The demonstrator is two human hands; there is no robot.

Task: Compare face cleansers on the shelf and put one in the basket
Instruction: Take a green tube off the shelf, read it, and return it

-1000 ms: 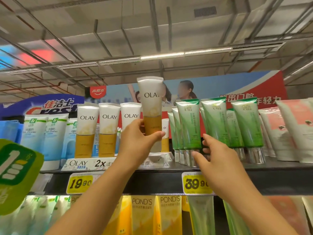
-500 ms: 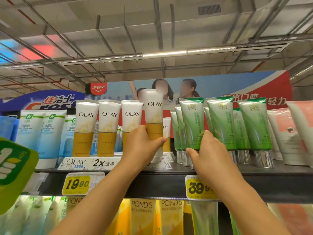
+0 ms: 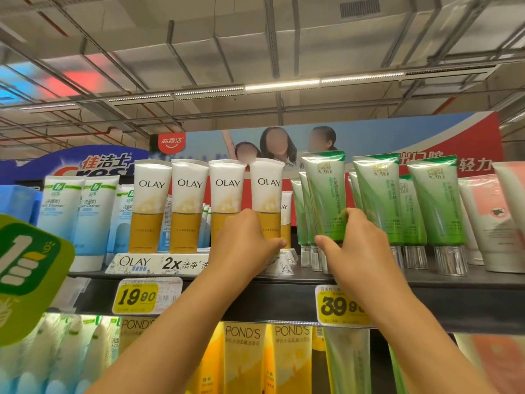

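A: What has the left hand (image 3: 244, 240) got?

B: Its fingers curl round the lower, amber part of a white-and-amber plastic Olay cleanser tube (image 3: 267, 203). That tube stands upright at the right end of a row of four like it, in a white printed cardboard display tray (image 3: 136, 263) near the front edge of the dark top shelf (image 3: 298, 297).

A: And the right hand (image 3: 352, 245)?

B: It grasps a green glossy cleanser tube with a clear cap (image 3: 326, 194), thumb at the tube's lower left, fingertips at its right side. The tube tilts slightly left and sits a little higher than its neighbours.

A: What else is on that shelf?

B: More green tubes (image 3: 434, 206) stand cap-down to the right, then pale pink-and-white tubes (image 3: 500, 217) at the right end. White-and-blue tubes (image 3: 59, 217) fill the left end.

A: Price tags?

B: A yellow tag reading 19.90 (image 3: 137, 297) hangs on the shelf's front edge below the tray; a yellow tag starting 39.9 (image 3: 338, 307) sits under the green tubes, partly behind the right forearm.

A: Below?

B: Yellow Pond's tubes (image 3: 244, 356) line the lower shelf.
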